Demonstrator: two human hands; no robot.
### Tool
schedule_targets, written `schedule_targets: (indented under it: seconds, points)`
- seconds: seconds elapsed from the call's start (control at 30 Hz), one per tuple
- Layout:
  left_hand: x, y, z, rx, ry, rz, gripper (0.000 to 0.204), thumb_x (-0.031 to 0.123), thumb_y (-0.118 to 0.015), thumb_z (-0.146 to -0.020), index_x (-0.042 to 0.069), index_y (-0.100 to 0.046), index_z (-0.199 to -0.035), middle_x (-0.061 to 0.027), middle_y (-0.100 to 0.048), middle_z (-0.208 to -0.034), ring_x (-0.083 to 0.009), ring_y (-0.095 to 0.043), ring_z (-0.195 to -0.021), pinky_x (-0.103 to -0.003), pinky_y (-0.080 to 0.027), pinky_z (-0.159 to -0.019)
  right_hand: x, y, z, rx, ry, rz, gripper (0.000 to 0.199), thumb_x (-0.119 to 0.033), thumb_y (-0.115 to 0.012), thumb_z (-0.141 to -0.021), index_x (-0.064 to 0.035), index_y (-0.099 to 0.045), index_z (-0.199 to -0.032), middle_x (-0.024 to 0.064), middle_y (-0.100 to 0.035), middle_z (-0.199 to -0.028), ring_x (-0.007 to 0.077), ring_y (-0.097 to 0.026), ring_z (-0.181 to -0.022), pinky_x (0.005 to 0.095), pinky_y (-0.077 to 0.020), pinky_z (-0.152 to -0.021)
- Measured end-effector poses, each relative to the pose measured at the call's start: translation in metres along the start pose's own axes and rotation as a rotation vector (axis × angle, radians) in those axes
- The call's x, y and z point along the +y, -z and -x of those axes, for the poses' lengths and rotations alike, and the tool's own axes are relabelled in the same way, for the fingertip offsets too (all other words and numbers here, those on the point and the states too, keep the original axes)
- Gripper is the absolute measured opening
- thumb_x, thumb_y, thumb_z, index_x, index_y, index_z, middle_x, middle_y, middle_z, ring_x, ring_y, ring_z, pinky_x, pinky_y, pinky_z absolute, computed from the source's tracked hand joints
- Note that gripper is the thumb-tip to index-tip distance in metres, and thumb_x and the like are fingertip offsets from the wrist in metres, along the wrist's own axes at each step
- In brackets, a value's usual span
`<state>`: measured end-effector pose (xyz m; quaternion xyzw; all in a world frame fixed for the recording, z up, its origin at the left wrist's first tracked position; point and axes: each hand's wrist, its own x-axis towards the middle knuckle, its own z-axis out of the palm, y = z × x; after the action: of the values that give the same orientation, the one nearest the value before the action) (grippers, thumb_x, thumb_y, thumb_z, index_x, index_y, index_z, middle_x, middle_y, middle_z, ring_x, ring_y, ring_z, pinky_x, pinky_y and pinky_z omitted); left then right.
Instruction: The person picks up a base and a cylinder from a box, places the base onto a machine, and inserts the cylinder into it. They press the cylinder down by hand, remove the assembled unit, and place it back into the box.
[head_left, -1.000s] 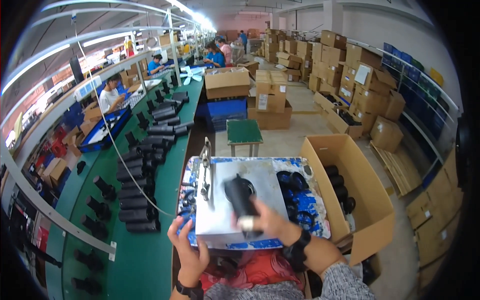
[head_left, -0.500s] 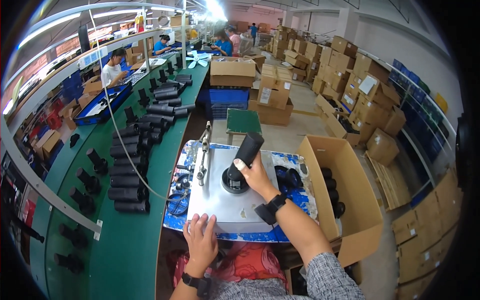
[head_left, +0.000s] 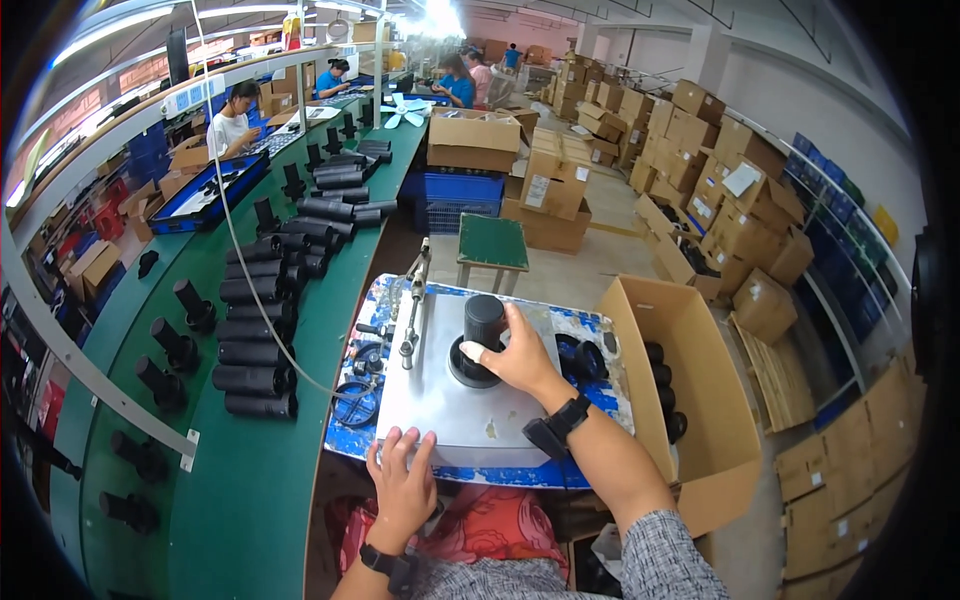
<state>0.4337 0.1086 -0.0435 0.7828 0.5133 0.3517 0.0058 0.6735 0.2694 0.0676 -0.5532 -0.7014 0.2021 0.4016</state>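
My right hand [head_left: 520, 358] is wrapped round a black plastic cylinder [head_left: 484, 316] with a ribbed upper end. The cylinder stands nearly upright in a round black base [head_left: 467, 377], though my thumb and fingers partly hide where they meet. That base rests on a silver metal plate [head_left: 450, 425]. On the plate's near left edge my left hand [head_left: 403, 485] lies with its fingers stretched out, holding nothing. A metal clamp-like fitting with a rod [head_left: 414, 305] stands at the plate's left side.
Left, a green bench [head_left: 240, 465] bears several black tubes [head_left: 255, 355] and upright black parts [head_left: 160, 382]. An open carton [head_left: 725, 430] with black parts stands right of the blue, paint-worn table [head_left: 350, 440]. A green-topped stool [head_left: 492, 243] is ahead. Several people work farther off.
The black cylinder has gone from tilted away to the right to nearly upright over the base, my right hand moving with it. My left hand stays on the plate's edge.
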Motion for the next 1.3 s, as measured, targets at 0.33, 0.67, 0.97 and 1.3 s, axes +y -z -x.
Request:
schedule_targets:
  seconds: [0.33,0.67,0.97,1.3]
  points:
    - [0.0,0.004,-0.002,0.018,0.012,0.01,0.068,0.0,-0.067,-0.078,0.011,-0.061,-0.145,-0.0156,-0.052,-0.145,-0.0386,-0.042,-0.146,-0.063,-0.022,-0.123,0.0,-0.001,0.003,0.018,-0.036,0.136,0.078,-0.04,-0.097,-0.073,-0.0016,-0.06,-0.13,0.0199,-0.071,-0.119,0.0309,-0.071,-0.109,0.0394,-0.0567,-0.093]
    - [-0.076,0.047,-0.128,0.191,-0.063,0.164,0.031,-0.008,-0.06,-0.084,0.001,-0.067,-0.112,-0.0197,-0.066,-0.121,-0.0394,-0.06,-0.116,-0.045,-0.047,-0.102,0.011,0.003,0.004,-0.004,0.029,0.004,0.075,-0.038,-0.097,-0.075,-0.001,-0.062,-0.131,0.017,-0.075,-0.119,0.0312,-0.075,-0.103,0.0418,-0.0586,-0.094]
    - [-0.196,-0.041,-0.216,-0.396,0.267,0.045,0.037,0.026,-0.051,-0.111,-0.002,-0.071,-0.124,-0.0233,-0.067,-0.129,-0.0428,-0.062,-0.122,-0.048,-0.049,-0.108,0.007,-0.004,0.011,-0.003,0.03,-0.016,0.065,-0.035,-0.092,-0.081,0.0004,-0.064,-0.127,0.021,-0.076,-0.116,0.0346,-0.075,-0.109,0.0427,-0.0576,-0.098]
    - [-0.173,-0.004,-0.198,-0.093,0.296,0.183,0.037,0.022,-0.053,-0.111,-0.003,-0.064,-0.137,-0.0225,-0.067,-0.132,-0.0384,-0.066,-0.119,-0.044,-0.049,-0.107,0.006,-0.011,0.012,0.027,0.056,-0.029,0.06,-0.033,-0.088,-0.082,0.001,-0.063,-0.125,0.0241,-0.074,-0.115,0.0415,-0.073,-0.105,0.0461,-0.0574,-0.094]
